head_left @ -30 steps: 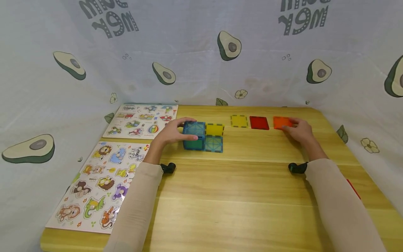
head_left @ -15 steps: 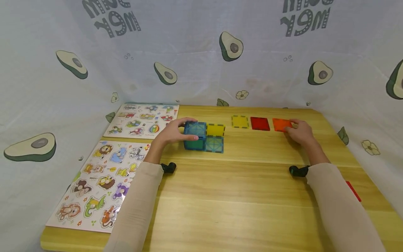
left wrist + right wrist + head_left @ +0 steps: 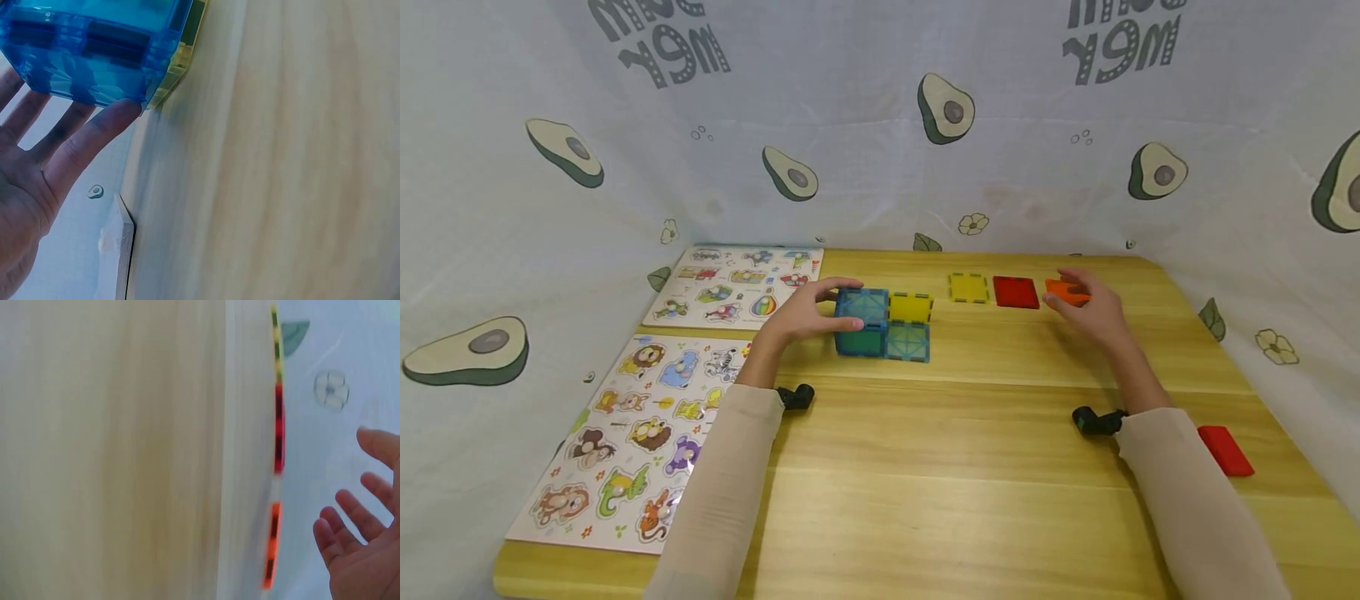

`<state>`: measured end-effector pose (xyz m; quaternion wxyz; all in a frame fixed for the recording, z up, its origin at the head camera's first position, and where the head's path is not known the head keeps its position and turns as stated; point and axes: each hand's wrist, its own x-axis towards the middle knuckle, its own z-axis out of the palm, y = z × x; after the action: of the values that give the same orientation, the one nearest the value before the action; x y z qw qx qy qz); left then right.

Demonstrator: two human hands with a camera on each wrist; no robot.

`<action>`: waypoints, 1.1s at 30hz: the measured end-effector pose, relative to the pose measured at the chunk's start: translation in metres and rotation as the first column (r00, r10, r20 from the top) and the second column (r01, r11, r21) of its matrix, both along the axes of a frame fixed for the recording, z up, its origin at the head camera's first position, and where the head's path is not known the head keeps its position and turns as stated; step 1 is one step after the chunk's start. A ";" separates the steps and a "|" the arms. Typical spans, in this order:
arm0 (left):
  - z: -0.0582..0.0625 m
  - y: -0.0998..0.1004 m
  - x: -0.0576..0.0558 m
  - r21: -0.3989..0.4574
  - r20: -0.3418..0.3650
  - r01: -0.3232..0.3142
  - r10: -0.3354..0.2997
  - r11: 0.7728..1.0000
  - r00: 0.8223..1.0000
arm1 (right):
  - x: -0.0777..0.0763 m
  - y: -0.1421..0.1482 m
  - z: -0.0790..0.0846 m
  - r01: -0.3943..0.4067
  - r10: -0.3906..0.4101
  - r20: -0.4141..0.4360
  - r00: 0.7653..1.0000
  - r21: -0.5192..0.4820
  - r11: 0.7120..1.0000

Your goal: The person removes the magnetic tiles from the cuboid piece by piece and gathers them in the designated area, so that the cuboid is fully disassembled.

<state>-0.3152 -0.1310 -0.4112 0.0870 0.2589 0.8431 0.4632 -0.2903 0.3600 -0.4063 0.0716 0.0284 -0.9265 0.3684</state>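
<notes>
The head view is showing a wooden bench [image 3: 925,483] whose left side is carrying two picture boards, the nearer board [image 3: 658,382] and the farther board [image 3: 733,293]. The left hand [image 3: 805,317] is gripping a blue box [image 3: 867,304] from its left side, thumb on the front and fingers behind. Against the box's right side a yellow panel [image 3: 910,308] is adjoining, with a light blue tile [image 3: 908,342] lying flat before it.

Farther right, a row is running along the back: yellow tile [image 3: 968,287], red tile [image 3: 1017,292], orange tile [image 3: 1066,292]. A red block [image 3: 1225,451] is resting beside the right sleeve.

The right hand [image 3: 1097,312] is by far the nearer one to the orange tile, so the relation that matters seems to be the height between them. In the right wrist view, the tile is lying flat on the bench below the fingers [image 3: 356,509], which are hanging spread apart, gripping nothing, with a gap showing. From above, thumb and fingertips are reaching over it from the right, partly covering it; it is looking roughly square, so no long axis is standing out.
</notes>
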 end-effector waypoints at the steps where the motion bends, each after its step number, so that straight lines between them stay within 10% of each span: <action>1: 0.000 0.000 0.000 0.001 0.002 0.001 -0.001 1.000 1.000 | 0.001 -0.005 0.000 -0.012 0.012 0.004 1.000 -0.015 1.000; 20: 0.003 0.001 0.003 0.018 0.034 -0.002 0.002 1.000 0.999 | 0.013 -0.094 0.006 -0.217 0.220 -0.005 0.976 -0.187 0.958; 33: 0.028 0.005 0.021 0.008 0.070 0.004 -0.005 1.000 0.998 | 0.011 -0.129 0.001 -0.284 0.284 -0.042 0.958 -0.271 0.920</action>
<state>-0.2944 -0.1257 -0.3831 0.1163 0.2447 0.8371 0.4752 -0.2794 0.2310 -0.4055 0.0216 0.1525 -0.8525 0.4996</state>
